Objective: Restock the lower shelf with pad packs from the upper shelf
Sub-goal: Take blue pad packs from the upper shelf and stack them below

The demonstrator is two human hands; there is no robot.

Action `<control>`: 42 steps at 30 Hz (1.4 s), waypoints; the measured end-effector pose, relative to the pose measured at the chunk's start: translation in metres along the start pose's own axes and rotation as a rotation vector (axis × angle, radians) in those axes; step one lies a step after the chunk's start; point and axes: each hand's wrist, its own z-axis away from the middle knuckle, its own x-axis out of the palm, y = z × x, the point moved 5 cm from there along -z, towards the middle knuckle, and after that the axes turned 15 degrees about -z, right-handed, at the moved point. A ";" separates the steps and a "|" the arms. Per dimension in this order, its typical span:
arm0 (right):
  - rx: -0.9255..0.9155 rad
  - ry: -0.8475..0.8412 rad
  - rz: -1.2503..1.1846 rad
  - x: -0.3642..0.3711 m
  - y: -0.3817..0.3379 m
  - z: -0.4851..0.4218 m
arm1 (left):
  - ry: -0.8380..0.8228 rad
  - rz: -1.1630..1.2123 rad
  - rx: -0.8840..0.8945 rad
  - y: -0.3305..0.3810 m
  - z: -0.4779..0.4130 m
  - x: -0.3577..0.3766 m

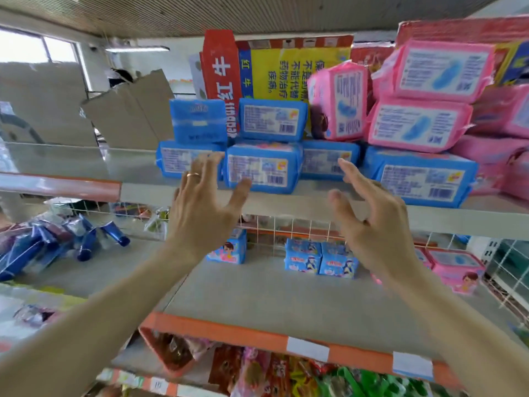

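Blue pad packs are stacked on the upper shelf, with pink pad packs piled to their right. One blue pad pack sits at the front edge between my hands. My left hand, wearing a ring, is raised with fingers spread just left of that pack, the thumb near its lower left corner. My right hand is open to the pack's right, apart from it. On the lower shelf stand a few small blue packs and a pink pack.
Red and yellow cartons stand behind the blue packs. Torn cardboard leans at the upper left. Blue tubes lie on the left shelf. Snack bags fill the bottom shelf below the orange rail.
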 end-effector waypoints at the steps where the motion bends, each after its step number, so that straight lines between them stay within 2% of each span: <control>1: 0.065 0.006 -0.034 0.007 0.002 -0.011 | -0.038 0.050 -0.048 -0.009 -0.014 0.003; 5: 0.318 -0.004 -0.231 0.039 0.014 -0.050 | -0.224 0.170 -0.174 -0.035 -0.060 0.023; 10: 0.534 0.007 -0.295 0.070 0.030 -0.084 | -0.402 0.247 -0.134 -0.038 -0.091 0.041; 14: 0.621 0.022 -0.259 0.081 0.038 -0.089 | -0.390 0.203 -0.093 -0.036 -0.093 0.049; 20: 0.574 0.192 -0.269 0.066 0.032 -0.089 | -0.344 0.323 -0.064 -0.017 -0.091 0.037; 23: 0.530 0.157 -0.324 0.053 0.020 -0.084 | -0.255 0.439 -0.070 -0.005 -0.083 0.024; 28: 0.390 0.148 -0.583 0.025 0.001 -0.064 | -0.036 0.632 -0.131 0.016 -0.055 0.005; 32: 0.264 0.039 -0.670 -0.003 -0.005 -0.034 | -0.008 0.788 -0.218 0.030 -0.020 0.003; 35: 0.204 -0.016 -0.648 -0.014 -0.002 -0.007 | -0.001 0.755 -0.173 0.039 0.010 -0.001; 38: 0.231 -0.020 -0.700 -0.020 0.005 0.021 | -0.004 0.732 -0.172 0.041 0.041 -0.005; 42: 0.284 0.102 -0.777 -0.028 0.010 0.062 | -0.008 0.647 -0.130 0.044 0.088 -0.010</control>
